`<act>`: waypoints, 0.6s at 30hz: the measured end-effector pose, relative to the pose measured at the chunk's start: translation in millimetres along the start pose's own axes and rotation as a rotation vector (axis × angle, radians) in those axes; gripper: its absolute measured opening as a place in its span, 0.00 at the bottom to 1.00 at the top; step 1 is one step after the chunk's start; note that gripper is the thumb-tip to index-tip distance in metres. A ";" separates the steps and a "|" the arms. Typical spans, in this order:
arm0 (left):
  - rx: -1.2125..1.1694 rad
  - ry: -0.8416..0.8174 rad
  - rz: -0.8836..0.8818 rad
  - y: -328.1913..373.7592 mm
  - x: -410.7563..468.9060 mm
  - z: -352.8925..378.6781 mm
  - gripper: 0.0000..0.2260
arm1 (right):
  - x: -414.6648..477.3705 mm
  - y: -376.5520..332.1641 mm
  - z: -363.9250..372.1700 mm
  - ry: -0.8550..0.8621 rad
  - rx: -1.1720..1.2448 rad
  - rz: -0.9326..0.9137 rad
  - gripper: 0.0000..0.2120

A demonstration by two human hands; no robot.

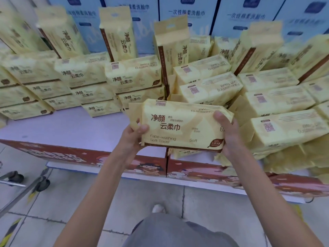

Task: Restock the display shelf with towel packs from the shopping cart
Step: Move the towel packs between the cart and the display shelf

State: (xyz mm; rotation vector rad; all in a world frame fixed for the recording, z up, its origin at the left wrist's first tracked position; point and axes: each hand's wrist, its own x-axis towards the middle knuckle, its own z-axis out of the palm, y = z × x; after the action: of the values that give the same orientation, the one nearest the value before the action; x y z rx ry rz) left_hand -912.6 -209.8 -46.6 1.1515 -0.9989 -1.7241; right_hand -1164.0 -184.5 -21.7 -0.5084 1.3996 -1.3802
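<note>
The left hand [135, 132] has the left end of the towel pack [181, 125], with the thumb on top and the fingers curled under the flap. The right hand [227, 132] grips the right end the same way, thumb over the top face. The pack is in the air between them, flat and label up, just above the front edge of the display shelf [62, 129]. It's not set down yet, so I'd call this mid-placement.

If it were me, I'd aim for the bare patch of shelf at roughly 9 o'clock from the pack, in front of the left stacks [80, 75]. It looks like the obvious landing spot.
- Keep the pack level, with the print facing the same way as its neighbours there.
- Butt it against the front row and only let go once it sits flat.
- The wrapper looks soft, so squeezing the ends hard would probably crumple it.
- The right stacks [284, 125] at 3 o'clock look sloppy and hang over the edge, so I wouldn't pile more on there.

Around it:
- **8 o'clock:** the shopping cart [23, 182] shows its frame and wheels low down.
- **7 o'clock:** grey tiled floor [53, 211].
- **11 to 1 o'clock:** upright packs [117, 32] stand behind the flat ones.
- **12 o'clock:** blue boxes [187, 11] run along the back.
- **6 o'clock:** a red printed front panel [89, 155] sits below the pale lilac shelf top.
</note>
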 end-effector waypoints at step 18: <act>0.400 0.122 0.315 -46.7 35.6 70.6 0.43 | 67.0 -30.1 6.2 0.567 -0.033 -0.273 0.07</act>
State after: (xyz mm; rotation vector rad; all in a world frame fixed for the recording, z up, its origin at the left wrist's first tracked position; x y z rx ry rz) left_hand -997.6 -214.1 -81.2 1.2493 -1.4066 -1.2237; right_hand -1193.1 -252.1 -18.2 -0.3487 1.8571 -1.8167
